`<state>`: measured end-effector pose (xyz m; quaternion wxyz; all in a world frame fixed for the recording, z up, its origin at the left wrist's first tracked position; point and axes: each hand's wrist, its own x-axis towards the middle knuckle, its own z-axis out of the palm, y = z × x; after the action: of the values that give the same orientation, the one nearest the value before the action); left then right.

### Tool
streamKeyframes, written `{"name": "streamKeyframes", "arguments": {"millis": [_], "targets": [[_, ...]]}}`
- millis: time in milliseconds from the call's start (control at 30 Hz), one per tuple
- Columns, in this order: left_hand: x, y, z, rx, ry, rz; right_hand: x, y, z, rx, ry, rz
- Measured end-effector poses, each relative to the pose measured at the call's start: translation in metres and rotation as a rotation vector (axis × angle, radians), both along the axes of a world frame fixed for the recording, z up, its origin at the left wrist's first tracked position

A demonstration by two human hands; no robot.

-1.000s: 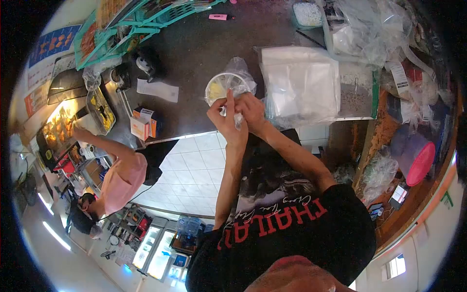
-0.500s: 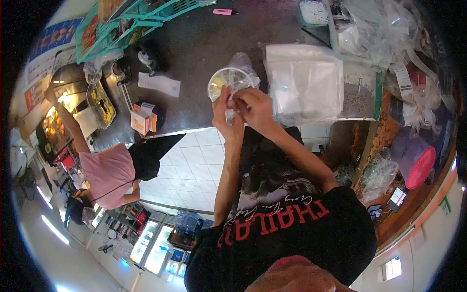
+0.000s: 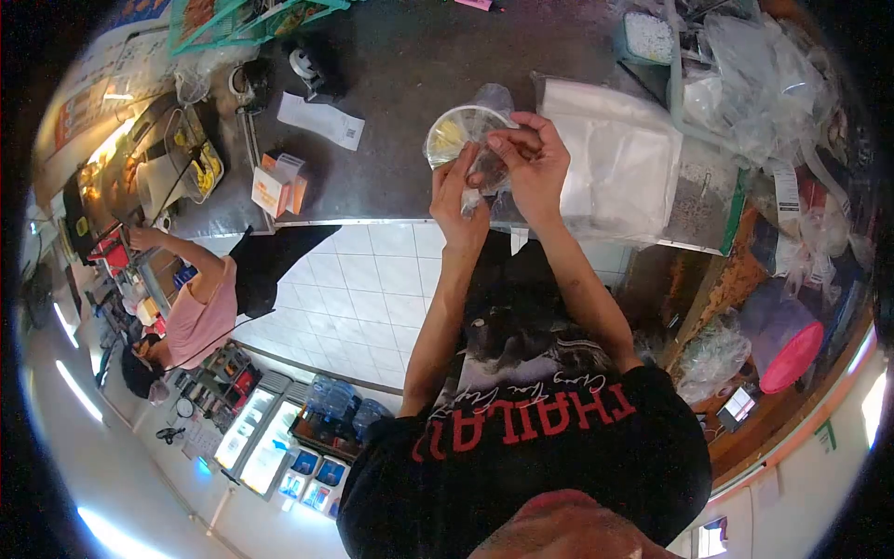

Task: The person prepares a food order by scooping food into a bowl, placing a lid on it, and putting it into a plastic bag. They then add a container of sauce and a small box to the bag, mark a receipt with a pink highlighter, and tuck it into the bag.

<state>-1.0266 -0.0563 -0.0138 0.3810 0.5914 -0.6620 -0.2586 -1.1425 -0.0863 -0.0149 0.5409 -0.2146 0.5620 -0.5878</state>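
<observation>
On the dark counter stands a round white bowl (image 3: 445, 129) with pale yellow food in it, inside a clear plastic bag (image 3: 494, 96). My left hand (image 3: 458, 197) is at the near side of the bowl, fingers closed on a gathered part of the bag. A crumpled end of the plastic sticks out below these fingers. My right hand (image 3: 538, 168) is at the bowl's right side, thumb and forefinger pinching the bag near the rim. A stack of flat clear plastic bags (image 3: 610, 158) lies just right of my right hand.
A paper slip (image 3: 321, 121), an orange and white box (image 3: 279, 184) and a tape dispenser (image 3: 305, 67) lie to the left. A bin of crumpled plastic (image 3: 726, 84) is at the back right. At far left, a co-worker in a pink shirt (image 3: 207, 312) stands by food trays.
My right hand has moved from beside my left fingers out to the bowl's right rim, spreading the plastic. The view has shifted slightly. The co-worker's arm has come lower.
</observation>
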Motion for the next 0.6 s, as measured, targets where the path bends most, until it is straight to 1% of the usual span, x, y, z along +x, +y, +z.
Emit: {"name": "streamKeyframes", "arguments": {"millis": [33, 133, 333, 433, 600], "targets": [[-0.001, 0.0, 0.001, 0.002, 0.002, 0.008, -0.001, 0.0, 0.002, 0.009, 0.007, 0.013], [0.0, 0.001, -0.002, -0.004, 0.026, 0.026, -0.003, 0.001, -0.008, -0.054, 0.261, 0.105], [0.001, -0.001, -0.005, -0.043, 0.036, 0.004, -0.009, -0.003, 0.005, -0.092, 0.391, 0.243], [0.001, -0.003, -0.003, -0.053, 0.036, -0.012, -0.011, -0.003, 0.003, -0.1, 0.419, 0.278], [-0.001, -0.003, 0.001, -0.029, 0.051, 0.014, -0.012, -0.005, 0.001, -0.115, 0.367, 0.205]]}}
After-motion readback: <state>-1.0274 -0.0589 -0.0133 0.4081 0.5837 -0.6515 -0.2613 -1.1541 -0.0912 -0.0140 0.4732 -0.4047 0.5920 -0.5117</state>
